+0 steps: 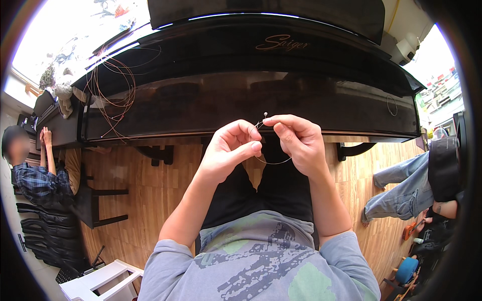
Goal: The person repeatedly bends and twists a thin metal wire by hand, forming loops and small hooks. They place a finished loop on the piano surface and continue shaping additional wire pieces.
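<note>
In front of my body, above my lap, I hold a thin, pale guitar string (274, 163) bent into a small loop. A small round silvery ball end (265, 114) sticks up above my fingertips. My right hand (301, 140) pinches the string just below that end, between thumb and index finger. My left hand (228, 150) is closed around the left side of the loop, thumb and index fingertips close together. Part of the loop is hidden behind the fingers.
A closed black piano (211, 100) spans the far side. Loose copper-coloured strings (133, 90) lie on its left, a small coil (391, 105) on its right. A seated person (42, 175) is at left; another person's jeans (401, 185) show at right. A white stool (100, 281) stands lower left.
</note>
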The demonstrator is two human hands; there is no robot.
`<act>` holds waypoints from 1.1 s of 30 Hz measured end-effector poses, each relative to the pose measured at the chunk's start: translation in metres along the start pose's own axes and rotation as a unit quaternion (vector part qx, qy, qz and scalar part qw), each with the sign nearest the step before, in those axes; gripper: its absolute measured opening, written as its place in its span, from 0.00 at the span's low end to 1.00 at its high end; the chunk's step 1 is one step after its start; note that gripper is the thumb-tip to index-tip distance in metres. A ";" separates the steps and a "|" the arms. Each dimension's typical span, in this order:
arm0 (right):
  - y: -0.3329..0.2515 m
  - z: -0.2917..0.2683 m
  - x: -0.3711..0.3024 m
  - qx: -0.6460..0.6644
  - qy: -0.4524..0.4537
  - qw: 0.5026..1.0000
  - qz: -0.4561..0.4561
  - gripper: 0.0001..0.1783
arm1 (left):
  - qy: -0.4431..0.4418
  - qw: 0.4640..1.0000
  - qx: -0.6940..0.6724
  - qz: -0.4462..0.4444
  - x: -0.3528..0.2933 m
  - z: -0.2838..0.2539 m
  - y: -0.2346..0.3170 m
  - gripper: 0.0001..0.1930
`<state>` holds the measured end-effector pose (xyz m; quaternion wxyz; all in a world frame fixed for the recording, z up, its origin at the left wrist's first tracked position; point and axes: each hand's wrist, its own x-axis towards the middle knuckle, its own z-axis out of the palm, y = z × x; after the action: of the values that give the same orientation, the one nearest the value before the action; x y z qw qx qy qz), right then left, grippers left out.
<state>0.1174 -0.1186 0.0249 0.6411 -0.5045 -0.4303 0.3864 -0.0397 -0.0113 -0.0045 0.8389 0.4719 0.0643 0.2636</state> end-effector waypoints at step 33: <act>-0.002 0.000 0.016 0.124 0.061 0.988 0.066 0.11 | 0.105 0.970 0.201 0.091 0.003 0.016 -0.017 0.12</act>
<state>0.1226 -0.1042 0.0299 0.6966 -0.4713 -0.3051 0.4467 -0.0247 -0.0286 -0.0093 0.6883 0.6042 0.1603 0.3681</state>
